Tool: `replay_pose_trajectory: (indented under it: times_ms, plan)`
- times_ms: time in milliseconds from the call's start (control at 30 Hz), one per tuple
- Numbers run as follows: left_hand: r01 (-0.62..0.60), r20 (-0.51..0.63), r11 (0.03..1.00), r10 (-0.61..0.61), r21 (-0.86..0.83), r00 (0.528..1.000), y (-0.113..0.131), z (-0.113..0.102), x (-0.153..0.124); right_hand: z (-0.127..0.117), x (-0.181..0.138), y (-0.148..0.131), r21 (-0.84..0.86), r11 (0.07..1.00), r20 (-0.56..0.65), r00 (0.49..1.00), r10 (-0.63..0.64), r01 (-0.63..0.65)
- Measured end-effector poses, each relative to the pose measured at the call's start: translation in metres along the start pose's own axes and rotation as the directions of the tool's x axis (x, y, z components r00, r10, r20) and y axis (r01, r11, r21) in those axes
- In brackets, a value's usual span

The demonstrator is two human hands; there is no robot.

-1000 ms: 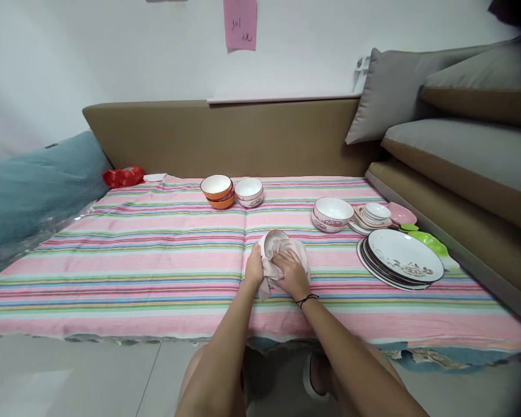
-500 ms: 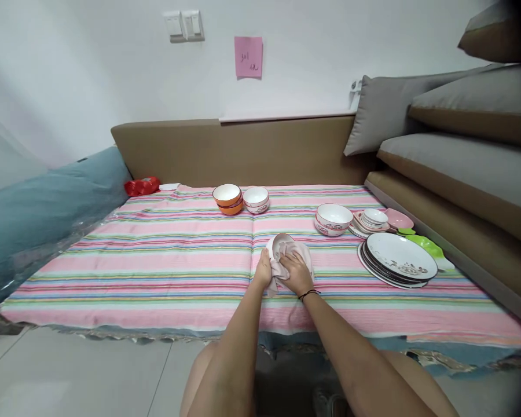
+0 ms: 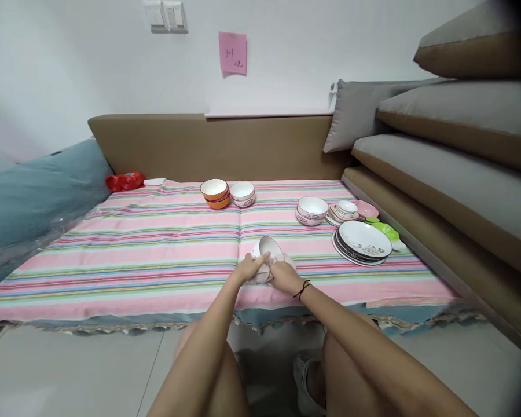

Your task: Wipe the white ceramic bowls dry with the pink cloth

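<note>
My left hand (image 3: 246,269) grips a small pale bowl (image 3: 269,248), tilted so its inside faces up and away from me. My right hand (image 3: 284,276) presses a pale pink cloth (image 3: 263,274) against the bowl's underside; a dark band circles that wrist. Both hands hover just over the front part of the pink striped cover (image 3: 156,243), near its middle fold.
Stacked orange bowls (image 3: 215,193) and a white patterned bowl (image 3: 242,193) sit at the back. To the right stand a larger bowl (image 3: 312,210), small saucers (image 3: 345,209), a pink dish (image 3: 366,208), stacked plates (image 3: 363,241) and a green dish (image 3: 385,230). Cushions (image 3: 455,145) rise on the right.
The bowl has turned in my hands, its opening now facing up. My hands have drawn nearer to the front edge, and the view has pulled back and shifted.
</note>
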State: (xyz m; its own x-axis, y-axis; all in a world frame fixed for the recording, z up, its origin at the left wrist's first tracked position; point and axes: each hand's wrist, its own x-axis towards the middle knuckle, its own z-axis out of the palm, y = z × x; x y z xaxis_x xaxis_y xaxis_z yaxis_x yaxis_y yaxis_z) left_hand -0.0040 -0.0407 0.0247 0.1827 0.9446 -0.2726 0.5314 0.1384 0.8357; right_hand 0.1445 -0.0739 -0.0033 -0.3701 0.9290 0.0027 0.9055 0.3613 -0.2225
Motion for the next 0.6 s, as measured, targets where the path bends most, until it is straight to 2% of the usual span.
replay_pose_trajectory:
  times_ms: [133, 267, 433, 600]
  plan:
    - [0.073, 0.060, 0.991, -0.080, 0.109, 0.995, 0.004, -0.009, -0.019, 0.001, -0.024, 0.002, 0.073, 0.990, 0.108, 0.986, -0.127, 0.119]
    - [0.073, 0.069, 0.986, -0.084, 0.152, 0.994, 0.010, -0.017, -0.021, 0.000, -0.022, 0.015, 0.100, 0.974, 0.084, 0.973, -0.213, 0.204]
    - [0.017, 0.054, 0.987, -0.026, 0.159, 0.998, 0.012, -0.020, -0.015, -0.002, -0.010, 0.016, 0.075, 0.972, 0.000, 0.975, -0.223, 0.222]
    - [-0.033, 0.084, 0.991, 0.023, 0.129, 0.996, 0.007, -0.020, -0.007, -0.011, -0.012, 0.002, 0.059, 0.981, 0.056, 0.980, -0.189, 0.186]
